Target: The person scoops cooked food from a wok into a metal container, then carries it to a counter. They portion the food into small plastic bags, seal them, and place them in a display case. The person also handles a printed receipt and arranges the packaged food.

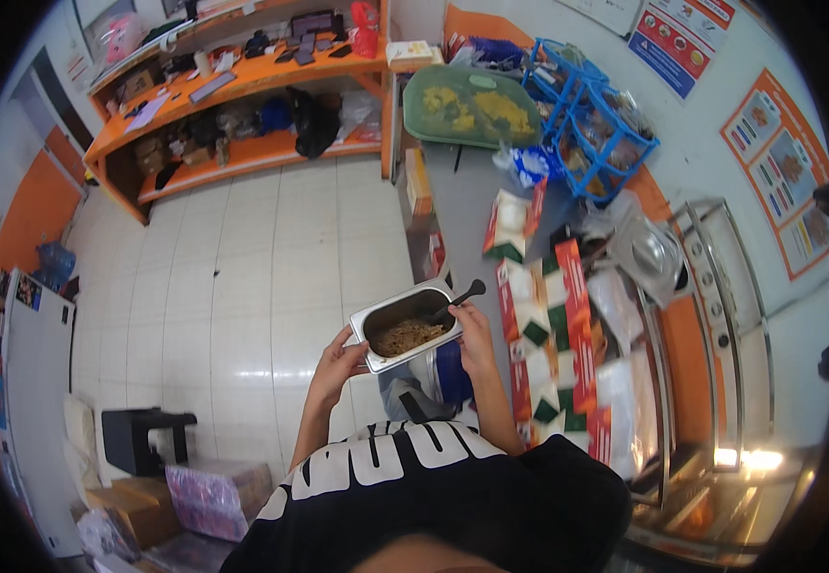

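Between my two hands is a rectangular stainless steel food pan (403, 297), held in front of my body. Brown crumbly food (407, 336) covers its bottom. My left hand (340, 365) grips the left end, thumb on the rim. At the other end, my right hand (474, 336) holds the rim, its fingers close to a black-handled utensil (468, 292) that leans out of the pan. The utensil's lower end is hidden in the pan. Right of my right hand, a row of open red, white and green paper boxes (547, 344) lies on the grey counter (461, 208).
A green-lidded container (471, 107) with yellow food stands at the counter's far end, beside blue tiered baskets (593, 136). A glass-sided warmer (708, 358) is at right. Orange shelving (242, 150) stands ahead; cardboard boxes (131, 512) and a black stool-like object (142, 440) sit at lower left.
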The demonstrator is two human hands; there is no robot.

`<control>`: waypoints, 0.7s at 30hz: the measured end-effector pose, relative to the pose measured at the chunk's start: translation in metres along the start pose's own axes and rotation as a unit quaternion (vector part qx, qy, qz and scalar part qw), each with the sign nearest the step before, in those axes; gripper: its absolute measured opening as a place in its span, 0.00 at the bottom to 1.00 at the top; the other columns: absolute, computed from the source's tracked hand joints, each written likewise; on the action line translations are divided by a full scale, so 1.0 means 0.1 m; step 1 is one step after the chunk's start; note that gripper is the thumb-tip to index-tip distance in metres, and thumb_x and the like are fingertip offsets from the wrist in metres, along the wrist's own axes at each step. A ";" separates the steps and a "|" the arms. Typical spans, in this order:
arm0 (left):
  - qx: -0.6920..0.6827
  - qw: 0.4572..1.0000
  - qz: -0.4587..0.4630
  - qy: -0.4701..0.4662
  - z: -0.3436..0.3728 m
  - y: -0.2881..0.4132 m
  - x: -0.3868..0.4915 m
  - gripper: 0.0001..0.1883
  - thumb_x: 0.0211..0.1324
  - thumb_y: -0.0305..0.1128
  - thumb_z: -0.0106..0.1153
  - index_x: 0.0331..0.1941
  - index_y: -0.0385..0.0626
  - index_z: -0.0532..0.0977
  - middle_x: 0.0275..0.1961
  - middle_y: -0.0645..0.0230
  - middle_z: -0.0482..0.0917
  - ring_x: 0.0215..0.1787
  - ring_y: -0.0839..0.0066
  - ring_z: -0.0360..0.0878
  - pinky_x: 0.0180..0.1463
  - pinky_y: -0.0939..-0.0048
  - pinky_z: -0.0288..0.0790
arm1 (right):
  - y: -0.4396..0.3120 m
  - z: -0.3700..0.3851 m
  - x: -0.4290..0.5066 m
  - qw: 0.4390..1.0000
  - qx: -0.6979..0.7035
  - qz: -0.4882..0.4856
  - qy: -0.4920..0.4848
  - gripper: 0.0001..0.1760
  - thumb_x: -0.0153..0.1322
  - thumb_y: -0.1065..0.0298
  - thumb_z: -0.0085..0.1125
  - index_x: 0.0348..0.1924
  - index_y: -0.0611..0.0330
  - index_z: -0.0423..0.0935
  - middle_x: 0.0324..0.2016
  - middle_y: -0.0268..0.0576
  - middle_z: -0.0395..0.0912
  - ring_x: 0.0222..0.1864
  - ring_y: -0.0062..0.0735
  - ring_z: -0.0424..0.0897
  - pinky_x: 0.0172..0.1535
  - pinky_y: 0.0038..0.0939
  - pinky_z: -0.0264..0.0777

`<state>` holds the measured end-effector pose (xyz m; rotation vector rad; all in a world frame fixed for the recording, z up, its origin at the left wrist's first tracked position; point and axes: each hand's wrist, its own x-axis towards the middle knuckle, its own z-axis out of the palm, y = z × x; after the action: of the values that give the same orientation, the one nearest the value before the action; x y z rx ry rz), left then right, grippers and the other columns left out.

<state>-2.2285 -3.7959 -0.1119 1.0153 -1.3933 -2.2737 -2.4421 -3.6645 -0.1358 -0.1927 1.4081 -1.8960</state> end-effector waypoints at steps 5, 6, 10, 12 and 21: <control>0.082 0.995 0.007 -0.054 0.28 0.77 1.54 0.34 0.63 0.32 0.55 0.71 0.48 0.55 0.38 0.65 0.80 0.36 0.77 0.80 0.43 0.69 0.78 | -0.58 -0.01 1.48 0.994 -0.070 -0.061 0.048 0.14 0.70 0.66 0.60 0.45 0.65 0.76 0.39 0.34 0.77 0.44 0.23 0.73 0.49 0.23 0.63; 0.075 0.995 -0.008 -0.064 0.36 0.90 1.85 0.37 0.62 0.32 0.56 0.72 0.50 0.50 0.41 0.63 0.80 0.36 0.76 0.80 0.44 0.67 0.78 | -0.69 -0.04 1.74 0.988 -0.113 -0.073 0.070 0.18 0.70 0.64 0.60 0.48 0.68 0.75 0.41 0.36 0.77 0.46 0.25 0.73 0.50 0.25 0.63; 0.041 0.987 -0.054 -0.148 0.68 1.27 2.99 0.38 0.64 0.31 0.52 0.73 0.53 0.43 0.44 0.60 0.77 0.42 0.66 0.82 0.49 0.63 0.78 | -1.07 -0.17 2.71 0.985 -0.093 -0.055 0.134 0.26 0.68 0.63 0.61 0.58 0.64 0.71 0.47 0.48 0.76 0.50 0.29 0.73 0.52 0.27 0.66; 0.017 0.977 -0.063 -0.202 0.92 1.43 3.51 0.35 0.67 0.28 0.47 0.72 0.54 0.42 0.52 0.55 0.74 0.50 0.55 0.81 0.54 0.60 0.77 | -1.23 -0.22 3.11 0.982 -0.067 -0.054 0.170 0.28 0.68 0.64 0.60 0.61 0.57 0.69 0.50 0.48 0.74 0.47 0.28 0.74 0.47 0.27 0.68; -0.044 0.948 -0.078 -0.304 1.93 1.72 5.21 0.27 0.69 0.24 0.44 0.65 0.54 0.46 0.60 0.49 0.68 0.54 0.50 0.78 0.59 0.53 0.74 | -1.73 -0.38 3.65 0.947 0.016 -0.146 0.286 0.33 0.68 0.70 0.60 0.65 0.52 0.59 0.59 0.49 0.65 0.42 0.27 0.77 0.43 0.28 0.72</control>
<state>-2.7522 -4.0482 -0.1253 0.4086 -1.4339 -2.8937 -2.8015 -3.8507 -0.1099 0.1981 1.8007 -2.3371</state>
